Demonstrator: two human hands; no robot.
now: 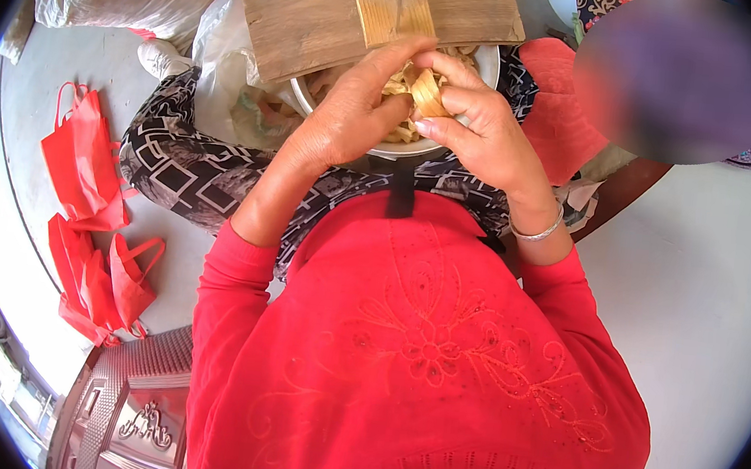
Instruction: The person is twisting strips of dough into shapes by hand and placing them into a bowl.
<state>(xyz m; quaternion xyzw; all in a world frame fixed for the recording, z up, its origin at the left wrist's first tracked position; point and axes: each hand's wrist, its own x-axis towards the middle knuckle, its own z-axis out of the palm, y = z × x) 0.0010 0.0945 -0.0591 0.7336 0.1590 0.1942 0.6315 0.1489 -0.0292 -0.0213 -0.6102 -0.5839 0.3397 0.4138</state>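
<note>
Pale floor [693, 265] spreads around the seated person, with red bags [84, 161] lying off to the left and a dark, carved door [145, 420] behind them. A wooden board [309, 34] lies across the far part of a bowl [412, 150] at the lap, and pale yellow scraps show inside it. Above those scraps is a curled yellow piece [429, 93], between the two hands. The right hand [487, 123] is nearly closed, thumb and fingers pinching the piece; the left hand [351, 110] arches half open beside it, thumb pointing inward — whether it grips anything, I cannot tell. Good handling here probably means a light pinch, since the piece looks thin, and staying low over the bowl — clear of the board's near edge — so loose bits fall inside.
</note>
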